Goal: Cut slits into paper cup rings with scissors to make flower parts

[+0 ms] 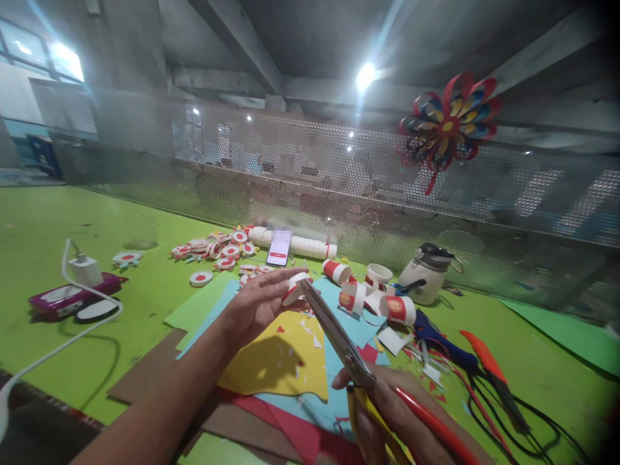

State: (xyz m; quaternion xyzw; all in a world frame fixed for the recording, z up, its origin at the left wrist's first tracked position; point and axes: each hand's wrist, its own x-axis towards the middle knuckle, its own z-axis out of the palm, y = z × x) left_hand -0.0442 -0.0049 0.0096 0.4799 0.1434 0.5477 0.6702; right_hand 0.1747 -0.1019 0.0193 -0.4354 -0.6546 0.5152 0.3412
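White paper ring in left hand, at scissors tips.

The left hand holds a small white paper strip; at its four o'clock, the right hand grips red-and-yellow-handled steel scissors touching the strip.

At centre frame the scissors have dull grey metal blades and glossy red and yellow plastic handles. The paper strip above them is matt white. Lower centre, the paper sheets look matt and smooth. The green table is matt. The screen across the upper frame is perforated metal.
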